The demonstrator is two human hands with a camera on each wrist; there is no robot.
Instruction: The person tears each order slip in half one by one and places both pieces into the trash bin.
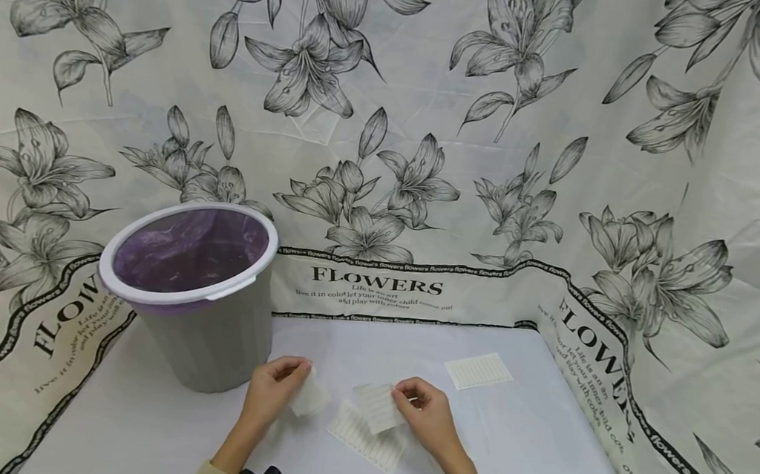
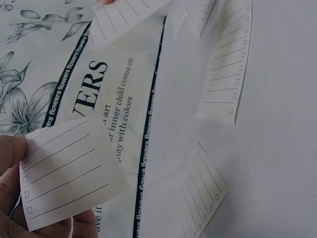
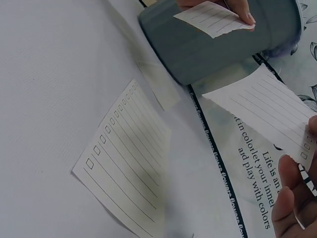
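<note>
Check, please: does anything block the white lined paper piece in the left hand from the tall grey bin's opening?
No separate object visibly stands between the paper piece, in the left hand, and the bin. Only the bin's own wall and white rim do; the paper piece would probably need lifting over.

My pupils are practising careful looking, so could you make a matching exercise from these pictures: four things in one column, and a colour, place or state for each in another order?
Column one
1. bin
2. right hand
3. liner
4. hanging cloth

Column two
A. purple, inside the rim
B. grey on its sides
C. printed with flowers
D. pinching a piece of lined paper

Right pairs: 1-B, 2-D, 3-A, 4-C
</note>
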